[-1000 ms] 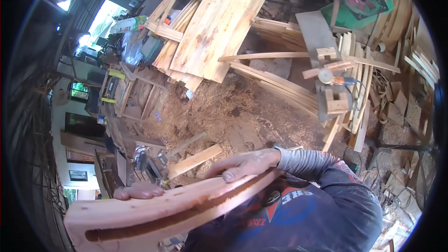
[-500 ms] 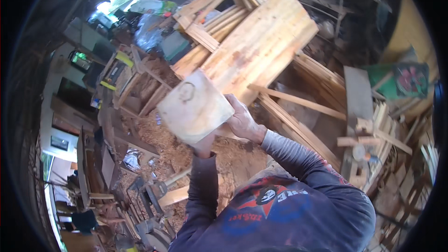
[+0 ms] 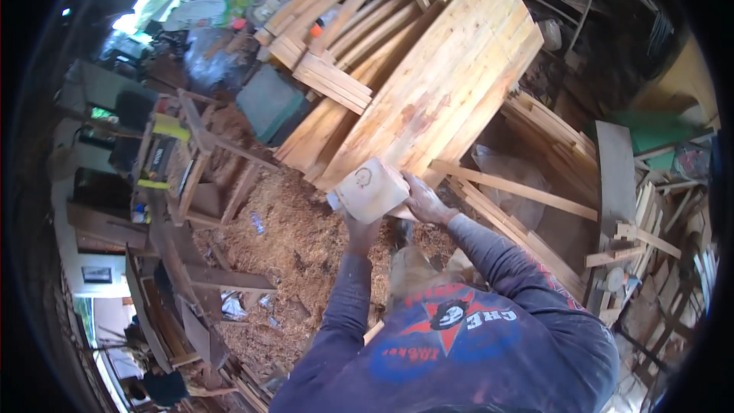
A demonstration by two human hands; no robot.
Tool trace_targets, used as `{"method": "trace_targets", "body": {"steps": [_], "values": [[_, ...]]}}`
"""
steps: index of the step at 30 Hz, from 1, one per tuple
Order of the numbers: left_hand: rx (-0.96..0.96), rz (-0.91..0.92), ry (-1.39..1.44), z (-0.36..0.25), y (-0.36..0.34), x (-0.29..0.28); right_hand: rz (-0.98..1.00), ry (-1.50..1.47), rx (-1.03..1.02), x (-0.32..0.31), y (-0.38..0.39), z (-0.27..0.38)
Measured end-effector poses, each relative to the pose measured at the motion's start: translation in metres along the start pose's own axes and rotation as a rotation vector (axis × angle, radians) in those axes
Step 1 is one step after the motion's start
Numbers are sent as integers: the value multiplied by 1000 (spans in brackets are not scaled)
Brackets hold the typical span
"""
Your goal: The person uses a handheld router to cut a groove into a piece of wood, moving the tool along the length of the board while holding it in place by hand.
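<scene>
A pale, squarish wooden block with a dark ring-shaped mark on its face is held up in front of me by both hands. My left hand grips it from below, its fingers mostly hidden behind the block. At the block's right edge, my right hand is closed around its side. Just beyond the block lies a wide, light wooden panel with reddish-brown stains, slanting away to the far right.
Curved wooden frame pieces are stacked left of the panel. Sawdust and shavings cover the floor. A wooden rack and a teal box stand to the left. Long strips and offcuts lie at the right.
The block has been tilted and brought farther from me, so it looks smaller and shows a side. Both hands moved with it and still hold it. My view has shifted too.
</scene>
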State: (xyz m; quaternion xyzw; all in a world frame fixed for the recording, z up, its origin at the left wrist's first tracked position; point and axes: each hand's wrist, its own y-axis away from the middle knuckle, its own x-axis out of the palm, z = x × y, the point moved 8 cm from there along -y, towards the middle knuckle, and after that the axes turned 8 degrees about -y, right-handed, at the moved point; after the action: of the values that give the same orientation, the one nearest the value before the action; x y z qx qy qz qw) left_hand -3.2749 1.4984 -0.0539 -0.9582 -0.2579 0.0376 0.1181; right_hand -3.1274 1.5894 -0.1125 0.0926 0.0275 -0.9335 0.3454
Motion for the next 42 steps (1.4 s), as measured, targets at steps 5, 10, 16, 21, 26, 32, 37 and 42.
{"method": "trace_targets", "body": {"steps": [5,10,16,21,26,32,37,42], "values": [[-83,180,38,61,-108,-1,-214,-29,77,-1,-78,-42],[21,145,-324,79,-224,-14,-482,-37,319,1,-109,-34],[-132,-33,-374,145,-338,-74,-446,-13,964,31,63,-138],[-155,59,-551,181,-376,-115,146,570,1008,127,372,-282],[-204,200,-588,230,-330,-41,185,821,1216,213,521,-261],[201,486,-1723,367,-183,-120,-849,-80,1156,164,411,-189],[-492,1384,-632,257,217,142,-1287,-400,1291,152,583,-171],[-469,2340,-84,-76,463,290,-1576,-353,1184,181,719,-185]]}}
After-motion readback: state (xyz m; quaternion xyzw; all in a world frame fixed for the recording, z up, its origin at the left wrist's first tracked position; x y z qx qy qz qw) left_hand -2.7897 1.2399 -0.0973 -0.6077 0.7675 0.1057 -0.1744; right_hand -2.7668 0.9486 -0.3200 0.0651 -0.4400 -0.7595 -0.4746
